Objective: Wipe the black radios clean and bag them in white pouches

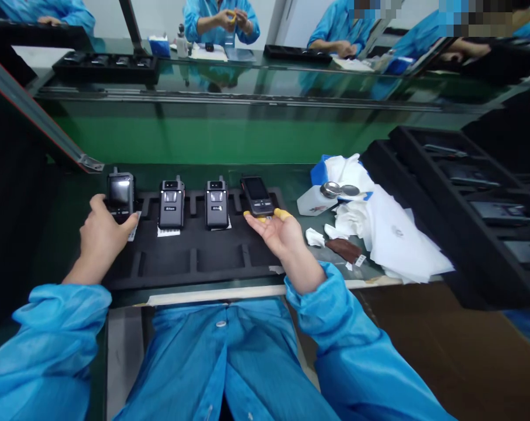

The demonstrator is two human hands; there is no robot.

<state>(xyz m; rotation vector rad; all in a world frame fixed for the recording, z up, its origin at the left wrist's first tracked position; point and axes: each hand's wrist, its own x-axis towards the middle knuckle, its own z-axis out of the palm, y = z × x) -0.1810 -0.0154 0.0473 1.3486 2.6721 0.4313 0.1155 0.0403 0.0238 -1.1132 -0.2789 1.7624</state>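
Observation:
My left hand (105, 234) is curled around the lower end of a black handheld device (121, 192) with a screen and a stub antenna, at the tray's left end. My right hand (280, 231), palm up with yellow finger covers on some fingertips, grips the bottom end of another handheld device (257, 193), its screen facing up. Between them stand two more such devices, a left one (171, 207) and a right one (216, 204), backs showing and marked "Riton". White labels stick out below them. A black foam tray (168, 263) with slots lies underneath.
To the right are a white bottle (315, 200) with a metal cap, a blue tissue box (320, 172), crumpled tissues, a brown cloth-like piece (344, 249) and white sheets (401, 240). Stacked black trays (479, 193) hold devices at far right. Co-workers sit beyond the glass shelf (247, 79).

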